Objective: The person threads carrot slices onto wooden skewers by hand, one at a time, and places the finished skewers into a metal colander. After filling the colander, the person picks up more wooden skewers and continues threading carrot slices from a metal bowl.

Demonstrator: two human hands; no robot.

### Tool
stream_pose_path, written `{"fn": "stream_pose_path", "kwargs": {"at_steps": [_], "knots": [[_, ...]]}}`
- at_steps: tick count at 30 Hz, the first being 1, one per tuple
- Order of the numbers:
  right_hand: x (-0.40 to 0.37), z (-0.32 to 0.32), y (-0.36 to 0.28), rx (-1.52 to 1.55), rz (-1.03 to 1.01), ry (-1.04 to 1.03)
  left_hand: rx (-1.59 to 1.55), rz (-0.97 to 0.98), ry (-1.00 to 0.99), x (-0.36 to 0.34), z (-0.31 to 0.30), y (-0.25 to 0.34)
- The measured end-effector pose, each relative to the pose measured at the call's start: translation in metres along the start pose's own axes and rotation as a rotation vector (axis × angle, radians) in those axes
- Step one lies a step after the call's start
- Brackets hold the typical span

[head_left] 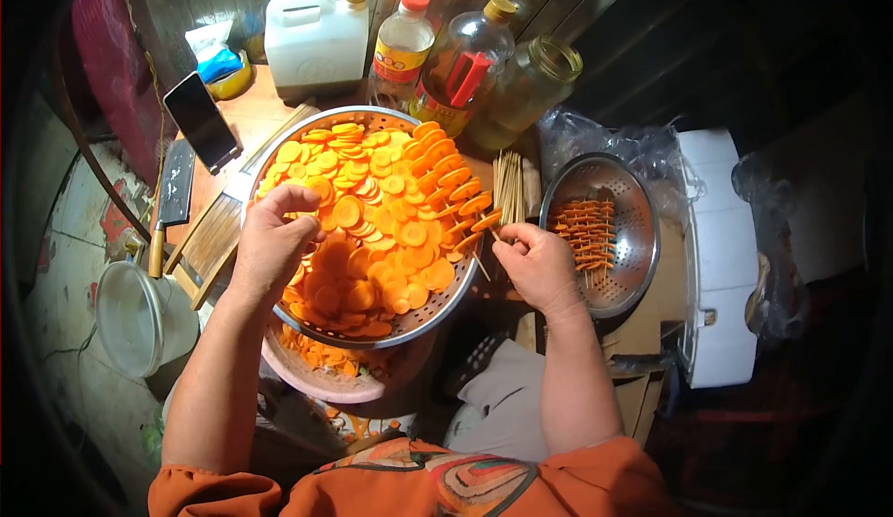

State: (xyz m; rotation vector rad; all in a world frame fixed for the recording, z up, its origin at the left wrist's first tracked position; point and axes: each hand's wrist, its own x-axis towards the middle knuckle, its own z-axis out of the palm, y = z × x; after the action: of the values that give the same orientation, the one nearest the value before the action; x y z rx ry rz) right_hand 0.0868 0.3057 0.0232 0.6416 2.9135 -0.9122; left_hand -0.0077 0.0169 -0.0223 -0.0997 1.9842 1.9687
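My right hand (537, 264) is closed on the lower end of a thin wooden skewer (489, 231) threaded with orange carrot slices. Further carrot-loaded skewers (445, 168) rest along the right rim of a perforated metal colander (379, 338). Loose round carrot slices (367, 210) fill the colander. Over its left side, my left hand (277, 236) is bent among the slices, thumb and forefinger apart, with nothing visibly held. Just beyond my right hand stands a bundle of bare skewers (508, 187). A smaller colander (640, 266) at right holds finished-looking carrot skewers (584, 231).
A pink basin (316, 382) with carrot scraps sits under the large colander. To the left are a cleaver (175, 187), a phone (200, 122), a wooden slicer (206, 243) and a plastic bucket (130, 317). Behind stand a white jug (316, 47) and bottles (402, 47). White foam (721, 266) lies right.
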Motion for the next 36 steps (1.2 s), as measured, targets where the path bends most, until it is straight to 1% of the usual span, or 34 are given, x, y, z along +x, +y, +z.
{"fn": "stream_pose_path", "kwargs": {"at_steps": [1, 2, 5, 6, 8, 9, 10, 12, 15, 18, 24, 28, 31, 33, 34, 36], "knots": [[0.000, 0.001, 0.003, -0.007, -0.025, 0.011, 0.054, 0.002, -0.044, -0.001, 0.000, -0.001], [-0.001, 0.001, 0.002, -0.005, -0.021, 0.005, 0.058, -0.004, -0.044, -0.003, 0.000, -0.002], [-0.006, -0.002, -0.001, -0.040, -0.054, -0.008, 0.624, 0.161, -0.071, -0.009, 0.008, -0.005], [-0.006, -0.001, 0.002, -0.040, -0.051, -0.011, 0.624, 0.158, -0.073, -0.012, 0.010, -0.006], [-0.004, 0.002, 0.007, -0.025, -0.091, -0.009, 0.825, 0.304, -0.103, -0.015, 0.012, -0.008], [-0.005, 0.002, 0.006, -0.024, -0.090, -0.010, 0.809, 0.260, -0.100, -0.017, 0.016, -0.006], [-0.006, 0.001, 0.002, -0.006, -0.078, -0.014, 0.811, 0.259, -0.101, -0.018, 0.016, -0.008], [-0.007, 0.000, -0.002, 0.014, -0.064, -0.019, 0.942, 0.368, -0.096, -0.018, 0.017, -0.015], [-0.007, -0.001, -0.004, 0.009, -0.041, -0.035, 1.040, 0.338, -0.113, -0.020, 0.021, -0.018], [-0.008, -0.001, -0.004, -0.020, -0.013, -0.063, 1.044, 0.328, -0.115, -0.020, 0.023, -0.021], [-0.009, 0.000, 0.001, -0.038, -0.040, -0.081, 1.043, 0.323, -0.081, -0.019, 0.028, -0.023], [-0.010, 0.000, 0.004, -0.034, -0.071, -0.090, 1.076, 0.304, -0.128, -0.020, 0.033, -0.022], [-0.010, -0.004, 0.001, -0.024, -0.049, -0.080, 1.020, 0.331, -0.129, -0.015, 0.029, -0.026], [-0.009, -0.008, 0.004, -0.020, -0.021, -0.064, 0.926, 0.323, -0.120, -0.007, 0.027, -0.030], [-0.008, -0.010, 0.009, 0.001, -0.041, -0.015, 0.827, 0.208, -0.128, -0.009, 0.028, -0.021], [-0.002, -0.013, 0.022, 0.014, -0.055, 0.041, 0.708, 0.125, -0.110, -0.003, 0.025, -0.024]]}}
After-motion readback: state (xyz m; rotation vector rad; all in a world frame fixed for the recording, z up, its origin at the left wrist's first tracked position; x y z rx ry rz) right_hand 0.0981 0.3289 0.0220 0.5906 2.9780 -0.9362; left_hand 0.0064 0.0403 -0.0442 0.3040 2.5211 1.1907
